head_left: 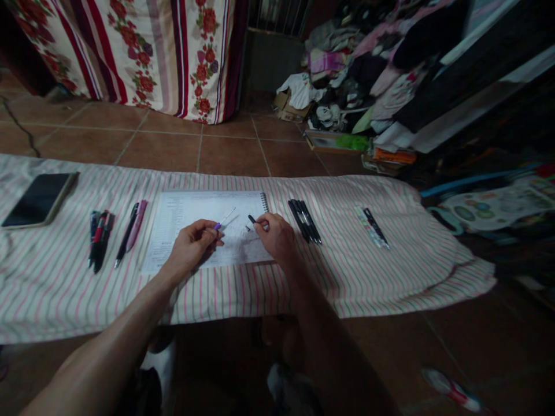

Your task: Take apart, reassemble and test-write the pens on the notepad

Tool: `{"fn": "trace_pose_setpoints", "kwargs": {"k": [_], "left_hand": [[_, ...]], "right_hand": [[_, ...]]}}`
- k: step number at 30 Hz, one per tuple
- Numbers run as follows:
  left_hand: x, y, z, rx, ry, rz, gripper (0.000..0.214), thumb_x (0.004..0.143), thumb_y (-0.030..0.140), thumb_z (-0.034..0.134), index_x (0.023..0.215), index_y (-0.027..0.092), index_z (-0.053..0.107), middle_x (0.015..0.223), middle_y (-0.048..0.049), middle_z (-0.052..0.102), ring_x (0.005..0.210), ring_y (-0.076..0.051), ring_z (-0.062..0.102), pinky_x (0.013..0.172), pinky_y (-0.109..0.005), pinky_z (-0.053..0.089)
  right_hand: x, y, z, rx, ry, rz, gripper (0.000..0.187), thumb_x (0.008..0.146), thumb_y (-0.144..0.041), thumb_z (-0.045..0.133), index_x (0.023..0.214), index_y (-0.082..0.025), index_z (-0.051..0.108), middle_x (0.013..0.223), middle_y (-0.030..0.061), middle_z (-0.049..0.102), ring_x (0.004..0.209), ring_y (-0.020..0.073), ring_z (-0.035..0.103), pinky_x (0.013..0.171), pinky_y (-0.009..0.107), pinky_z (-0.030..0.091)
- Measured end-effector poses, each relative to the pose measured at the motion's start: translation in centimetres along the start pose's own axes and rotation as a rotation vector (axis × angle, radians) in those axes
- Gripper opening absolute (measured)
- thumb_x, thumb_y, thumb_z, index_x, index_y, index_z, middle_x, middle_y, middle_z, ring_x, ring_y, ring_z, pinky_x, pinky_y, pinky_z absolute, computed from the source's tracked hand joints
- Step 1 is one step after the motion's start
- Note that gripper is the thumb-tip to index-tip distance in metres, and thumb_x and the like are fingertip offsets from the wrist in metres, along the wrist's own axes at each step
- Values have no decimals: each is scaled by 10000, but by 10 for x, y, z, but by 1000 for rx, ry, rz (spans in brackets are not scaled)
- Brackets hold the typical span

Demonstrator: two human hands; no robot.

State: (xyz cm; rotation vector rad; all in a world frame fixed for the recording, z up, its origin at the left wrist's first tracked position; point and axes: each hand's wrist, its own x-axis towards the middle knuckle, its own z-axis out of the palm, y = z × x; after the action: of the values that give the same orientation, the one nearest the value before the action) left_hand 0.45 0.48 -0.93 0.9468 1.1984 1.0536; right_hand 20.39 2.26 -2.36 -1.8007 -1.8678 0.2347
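My left hand [194, 239] is closed over the spiral notebook [171, 219], pinching a slim pen refill [228, 216] with a purple part at its lower end. The refill's thin pale tube points up and to the right. Between the thumb and fingers of my right hand [277, 236] is a black pen piece [252, 219], mostly hidden by the fingers. A tiny dark part [247, 228] shows on the page just left of that hand; its kind is too small to tell. Several black pens [304, 221] lie side by side to the right of the notebook.
A striped cloth [347, 277] covers the table. At left are a phone [40, 199], a cluster of pens [99, 240], a black pen [127, 234] and a pink pen [137, 225]. Two patterned pens [373, 228] lie at right. Clothes [338, 75] are piled beyond.
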Motion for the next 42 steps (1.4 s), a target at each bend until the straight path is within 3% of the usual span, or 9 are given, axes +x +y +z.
{"fn": "trace_pose_setpoints", "kwargs": {"k": [9,17,27,32,37,42], "left_hand": [[-1,2,3,17,-21,37,318,628,385,748,792,146,616,684,-47,688,584,-138,625,497,-221,409],[-4,6,5,46,-19,23,311,640,389,740,798,151,618,668,-49,688,571,-136,618,494,-223,419],[-1,0,4,24,-20,3,304,635,369,742,802,151,611,643,-38,675,516,-124,595,437,-205,364],[-3,0,1,28,-9,11,286,646,359,737,799,152,612,689,-47,689,583,-144,639,476,-214,410],[-7,3,3,42,-49,8,274,667,357,719,811,147,617,715,-57,698,594,-154,652,496,-229,435],[-8,3,5,28,-74,-5,300,663,369,719,828,142,614,712,-58,696,605,-166,662,503,-236,446]], "right_hand": [[3,9,-1,50,48,-21,221,836,-159,445,873,-167,662,874,88,691,867,203,615,805,291,438],[4,13,-3,159,71,-21,210,787,-147,472,860,-170,668,858,81,692,832,196,630,819,307,465],[4,6,-8,209,93,15,174,779,-168,517,853,-160,674,849,86,675,757,183,616,767,309,478],[5,-7,-9,340,107,4,186,821,-260,504,827,-170,666,871,82,675,765,175,619,735,290,482],[3,-21,-6,631,-104,74,254,813,-381,526,849,-174,668,640,2,602,534,120,547,521,236,448],[2,-30,-5,861,-262,152,333,768,-418,573,971,-171,668,640,-20,565,451,71,430,404,201,352]]}}
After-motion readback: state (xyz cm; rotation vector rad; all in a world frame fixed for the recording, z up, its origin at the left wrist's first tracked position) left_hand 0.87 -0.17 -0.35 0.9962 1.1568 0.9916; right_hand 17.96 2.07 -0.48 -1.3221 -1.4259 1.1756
